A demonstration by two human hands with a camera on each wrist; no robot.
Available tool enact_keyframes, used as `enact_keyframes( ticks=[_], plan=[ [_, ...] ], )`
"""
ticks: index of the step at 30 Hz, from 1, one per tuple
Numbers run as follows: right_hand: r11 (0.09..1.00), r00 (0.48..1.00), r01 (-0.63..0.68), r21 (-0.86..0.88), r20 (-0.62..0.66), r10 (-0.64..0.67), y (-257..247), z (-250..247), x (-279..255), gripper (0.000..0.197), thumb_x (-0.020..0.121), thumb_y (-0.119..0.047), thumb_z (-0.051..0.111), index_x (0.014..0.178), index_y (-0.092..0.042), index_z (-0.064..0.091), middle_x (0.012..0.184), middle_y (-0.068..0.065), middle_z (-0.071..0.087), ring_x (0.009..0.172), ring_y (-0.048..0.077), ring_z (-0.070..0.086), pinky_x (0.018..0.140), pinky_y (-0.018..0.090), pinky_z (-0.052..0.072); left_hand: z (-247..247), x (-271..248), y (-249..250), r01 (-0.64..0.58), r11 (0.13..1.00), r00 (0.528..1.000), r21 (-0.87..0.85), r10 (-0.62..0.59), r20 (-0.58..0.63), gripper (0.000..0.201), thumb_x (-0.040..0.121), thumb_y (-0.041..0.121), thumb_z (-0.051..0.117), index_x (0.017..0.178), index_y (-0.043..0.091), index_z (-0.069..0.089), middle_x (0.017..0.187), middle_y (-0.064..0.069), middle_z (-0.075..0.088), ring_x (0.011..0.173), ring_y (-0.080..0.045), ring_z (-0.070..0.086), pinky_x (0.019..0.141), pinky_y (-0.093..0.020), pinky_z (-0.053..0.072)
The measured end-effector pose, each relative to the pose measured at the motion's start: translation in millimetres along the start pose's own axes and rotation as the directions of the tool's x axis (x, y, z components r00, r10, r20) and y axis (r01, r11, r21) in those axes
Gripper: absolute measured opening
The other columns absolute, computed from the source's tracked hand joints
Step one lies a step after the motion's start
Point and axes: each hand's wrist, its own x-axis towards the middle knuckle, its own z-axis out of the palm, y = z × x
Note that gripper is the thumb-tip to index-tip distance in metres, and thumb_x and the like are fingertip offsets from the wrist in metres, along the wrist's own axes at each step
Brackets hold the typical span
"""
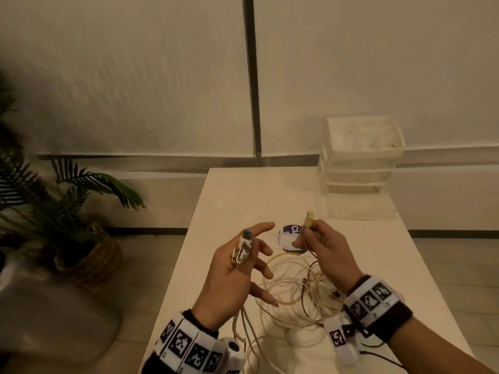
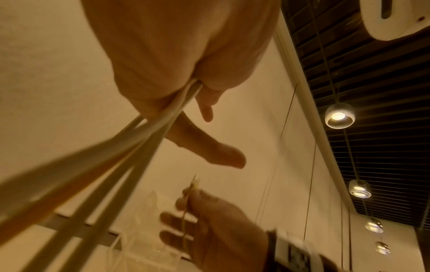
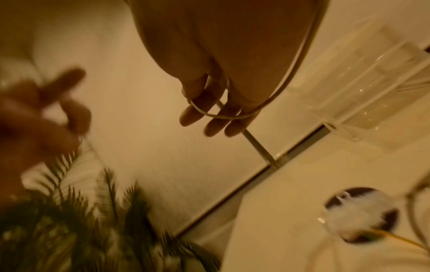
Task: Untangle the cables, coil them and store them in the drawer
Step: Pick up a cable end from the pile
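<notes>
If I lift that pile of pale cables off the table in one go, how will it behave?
Probably floppy: the pale cables lie in loose, sagging loops on the table. Likely to drag as one snarl, since the loops cross each other and dark wires run through them. Strands already lead up to the left hand and right hand, so lifting may tighten the tangle.

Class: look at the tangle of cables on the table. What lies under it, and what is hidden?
The tangle of cables rests on the white table. Its far loops overlap the near edge of a round blue sticker; the right hand covers part of both.
</notes>
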Motion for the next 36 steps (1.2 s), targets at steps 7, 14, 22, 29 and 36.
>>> enact_keyframes(
  ticks=[7,14,22,29,36],
  plan=[
    [1.000,0.988,0.020,0.024,0.150,-0.024,-85.0,-18.0,3.9,0.020,0.096,-0.014,0.055,0.082,-0.004,0.066,0.060,0.006,0.063,0.046,0.016,0.043,0.047,0.026,0.036,46.6,46.2,12.1,-0.036,0.979,0.999,0.201,0.033,0.021,0.046,0.096,0.048,0.042,0.126,0.016,0.057,0.069,-0.010,0.044,0.048,-0.021,0.038,0.039,-0.026,0.035],
    [0.993,0.973,0.117,0.016,0.201,-0.118,-110.0,-30.0,-5.3,0.024,0.097,-0.008,0.052,0.085,0.003,0.070,0.062,0.004,0.066,0.050,0.016,0.047,0.050,0.025,0.040,74.4,58.5,27.6,-0.192,0.979,0.980,0.070,0.188,0.065,0.033,0.101,0.029,0.044,0.116,0.006,0.062,0.064,0.003,0.064,0.053,-0.009,0.058,0.045,-0.022,0.040],
    [0.957,0.874,-0.278,0.079,0.434,0.218,-55.1,-81.0,-36.9,0.046,0.079,-0.051,0.070,0.073,-0.006,0.064,0.059,0.006,0.045,0.052,0.015,0.043,0.051,0.024,0.039,29.9,65.0,58.1,-0.360,0.907,0.926,-0.219,0.318,-0.203,0.041,0.105,0.032,0.036,0.071,0.012,0.049,0.054,-0.003,0.034,0.044,-0.016,0.038,0.047,-0.031,0.048],
    [0.872,0.743,-0.469,0.142,0.597,0.302,-76.0,-93.6,-23.9,0.031,0.093,-0.029,0.049,0.066,-0.012,0.048,0.052,0.006,0.038,0.042,0.016,0.037,0.044,0.026,0.035,17.0,57.9,53.2,-0.368,0.915,0.914,0.164,0.388,-0.115,0.039,0.101,0.040,0.042,0.074,0.016,0.054,0.050,0.010,0.038,0.040,-0.007,0.031,0.042,-0.022,0.026],
    [0.931,0.937,-0.108,-0.348,0.277,0.212,-101.7,-106.7,-14.3,0.033,0.087,-0.039,0.057,0.061,-0.019,0.057,0.050,-0.007,0.035,0.048,0.012,0.030,0.047,0.024,0.029,7.8,43.2,61.2,-0.433,0.662,0.894,0.611,0.404,0.195,0.025,0.099,0.020,0.049,0.112,0.017,0.070,0.082,0.039,0.064,0.078,0.020,0.059,0.066,-0.001,0.043]
  ],
)
